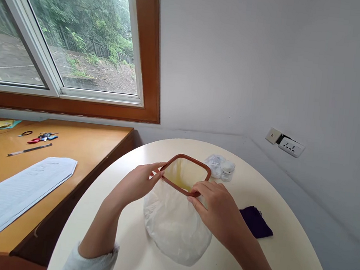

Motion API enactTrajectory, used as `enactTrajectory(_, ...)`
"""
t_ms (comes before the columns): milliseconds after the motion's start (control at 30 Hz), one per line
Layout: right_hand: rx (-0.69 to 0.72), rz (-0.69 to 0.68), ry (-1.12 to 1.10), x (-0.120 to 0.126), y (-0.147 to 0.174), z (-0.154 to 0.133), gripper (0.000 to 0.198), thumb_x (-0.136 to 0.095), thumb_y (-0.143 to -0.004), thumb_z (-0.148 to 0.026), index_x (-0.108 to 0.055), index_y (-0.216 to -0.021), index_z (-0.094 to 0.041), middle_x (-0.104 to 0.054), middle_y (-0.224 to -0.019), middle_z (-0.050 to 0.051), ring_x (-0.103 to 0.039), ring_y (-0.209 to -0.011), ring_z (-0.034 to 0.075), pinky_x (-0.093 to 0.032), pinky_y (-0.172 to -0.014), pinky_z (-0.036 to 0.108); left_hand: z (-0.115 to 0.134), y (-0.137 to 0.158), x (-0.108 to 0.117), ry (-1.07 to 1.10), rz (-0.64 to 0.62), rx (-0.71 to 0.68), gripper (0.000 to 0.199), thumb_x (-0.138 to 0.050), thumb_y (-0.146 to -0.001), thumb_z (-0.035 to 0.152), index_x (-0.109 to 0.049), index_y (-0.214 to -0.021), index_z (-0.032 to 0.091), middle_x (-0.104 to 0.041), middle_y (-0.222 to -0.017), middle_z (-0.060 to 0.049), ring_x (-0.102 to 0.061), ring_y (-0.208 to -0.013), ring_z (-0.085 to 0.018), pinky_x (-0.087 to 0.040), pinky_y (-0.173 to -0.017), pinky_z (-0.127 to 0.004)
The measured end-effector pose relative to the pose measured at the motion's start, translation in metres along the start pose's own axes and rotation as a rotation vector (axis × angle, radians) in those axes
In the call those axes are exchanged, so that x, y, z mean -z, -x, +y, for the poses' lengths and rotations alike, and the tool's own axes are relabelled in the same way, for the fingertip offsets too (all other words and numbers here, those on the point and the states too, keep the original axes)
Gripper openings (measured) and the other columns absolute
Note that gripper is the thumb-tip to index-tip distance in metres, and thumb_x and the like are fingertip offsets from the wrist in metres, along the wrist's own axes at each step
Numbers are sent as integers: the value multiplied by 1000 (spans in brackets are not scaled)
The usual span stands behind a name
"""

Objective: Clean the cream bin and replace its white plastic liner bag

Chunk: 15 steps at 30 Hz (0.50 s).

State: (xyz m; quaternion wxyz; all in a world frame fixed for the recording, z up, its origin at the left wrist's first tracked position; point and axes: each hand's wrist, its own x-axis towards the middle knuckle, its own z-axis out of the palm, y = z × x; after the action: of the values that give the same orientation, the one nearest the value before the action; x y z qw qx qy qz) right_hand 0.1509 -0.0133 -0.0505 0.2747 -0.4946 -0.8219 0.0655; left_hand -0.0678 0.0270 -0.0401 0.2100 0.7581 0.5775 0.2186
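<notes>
A small bin with a rounded rectangular brown rim (195,163) stands on the round table, its opening toward me and its inside pale yellow. A translucent white plastic bag (175,230) bulges out below the near side of the rim and hides most of the bin's body. My left hand (138,184) pinches the rim's left corner between thumb and fingers. At the near right corner, my right hand (219,204) grips the rim, with its thumb underneath and fingers on top. How far the bag is tucked under the rim I cannot tell.
On the cream round table (99,212) lie a clear bag with white items (220,167) and a dark purple folded cloth (256,221). The wooden desk (101,143) at left holds papers (19,199), a pen (30,150) and keys (43,137). A wall socket (291,147) is at right.
</notes>
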Motion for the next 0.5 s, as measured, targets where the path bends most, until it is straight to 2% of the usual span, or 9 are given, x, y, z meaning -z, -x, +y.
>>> enactTrajectory(67, -16, -4, -3, 2, -1, 1, 1, -57, -80, -20, -58, -81, -20, -64, -81, 0, -58, -77, 17, -43, -74, 34, 2, 1, 1, -10, -20, 21, 43, -34, -85, 51, -51, -121, 34, -65, -99, -3, -62, -85, -21, -49, -64, -28)
enactTrajectory(233, -57, 29, 37, 6, -3, 15, 17, -51, -85, -28, -60, -96, -19, -64, -99, 5, -57, -95, 21, -42, -84, 38, 5, 2, 3, -12, -54, 64, 45, -33, -85, 53, -49, -122, 34, -65, -98, -3, -62, -83, -20, -48, -62, -27)
enactTrajectory(367, -114, 31, 120, 6, -4, 30, 32, -48, -86, -33, -57, -112, -18, -57, -120, 9, -50, -112, 24, -39, -91, 42, 5, 2, 3, -9, -57, 58, 44, -33, -85, 54, -49, -121, 34, -65, -98, -2, -62, -83, -19, -48, -63, -27)
enactTrajectory(500, -147, -26, 141, 9, -4, 36, 40, -44, -87, -37, -50, -122, -19, -52, -127, 9, -48, -116, 24, -38, -94, 43, 3, 1, 3, 1, -65, 60, 45, -35, -84, 53, -49, -122, 32, -65, -98, -3, -62, -83, -20, -48, -65, -27)
